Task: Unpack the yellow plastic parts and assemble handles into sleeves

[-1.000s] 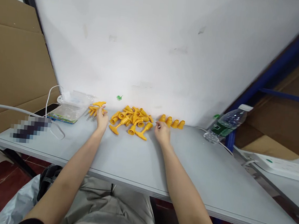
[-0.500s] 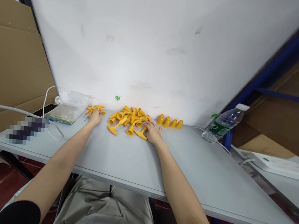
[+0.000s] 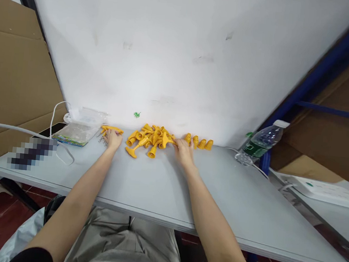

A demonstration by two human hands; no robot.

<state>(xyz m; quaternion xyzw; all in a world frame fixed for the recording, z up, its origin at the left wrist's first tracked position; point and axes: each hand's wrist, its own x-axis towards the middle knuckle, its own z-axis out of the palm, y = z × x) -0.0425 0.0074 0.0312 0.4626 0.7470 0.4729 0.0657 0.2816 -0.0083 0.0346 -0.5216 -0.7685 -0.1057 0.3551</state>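
Note:
My left hand [image 3: 113, 138] is at the small group of yellow T-handled corkscrews [image 3: 104, 128] on the left, its fingers bent and closed on one handle. Thin metal spirals [image 3: 102, 140] show beside those fingers. My right hand [image 3: 185, 151] grips a yellow T-handle [image 3: 165, 140] by its stem, partly hidden by the fingers, the crossbar pointing left over the right side of the pile. In the middle lies a heap of yellow T-handled pieces with bell-shaped ends [image 3: 149, 139]. Several yellow bell-shaped caps [image 3: 202, 144] stand in a row right of my right hand.
Clear plastic bags [image 3: 82, 128] and a white cable [image 3: 52, 119] lie left on the grey table [image 3: 144, 186]. A water bottle [image 3: 259, 145] leans at the right. Behind rises a white wall [image 3: 174, 65]. A white power strip [image 3: 326, 191] sits on the neighbouring surface.
My right hand has lifted the T-handle from the table and turned its crossbar up over the pile. The left hand has shifted slightly right, its fingers still at the left group.

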